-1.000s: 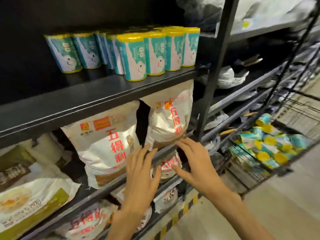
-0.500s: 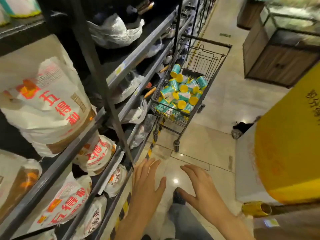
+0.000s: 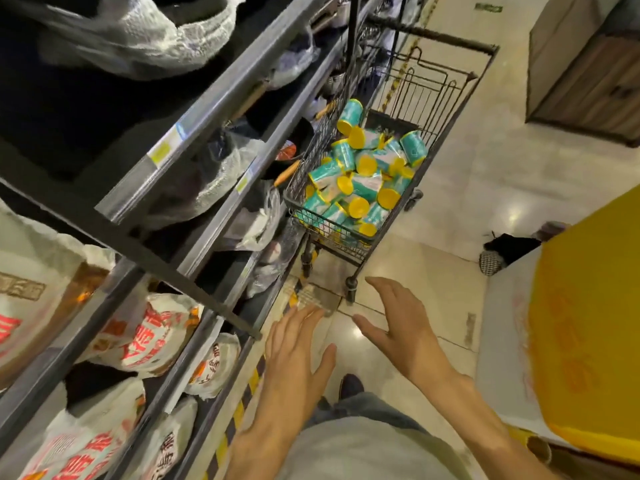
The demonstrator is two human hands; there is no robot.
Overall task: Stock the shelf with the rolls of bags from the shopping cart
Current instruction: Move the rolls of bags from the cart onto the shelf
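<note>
A black wire shopping cart (image 3: 446,109) stands on the floor ahead, hard against the shelving. Inside it lie several teal rolls of bags with yellow caps (image 3: 360,174), piled loosely. My left hand (image 3: 294,351) and my right hand (image 3: 398,323) hover side by side below the cart's near wheels, fingers spread, palms down, holding nothing. Both are well short of the cart. The shelf with the stocked rolls is out of view.
Dark metal shelving (image 3: 194,133) runs along the left, with plastic-wrapped goods above and white flour bags with red print (image 3: 149,341) below. A yellow and white display (image 3: 585,323) stands at the right. A wooden counter (image 3: 588,74) is at the far right. Black-yellow tape marks the floor.
My view has swung from the shelf with stocked rolls down and right to the cart. Both hands stayed empty and spread, now nearer the cart.
</note>
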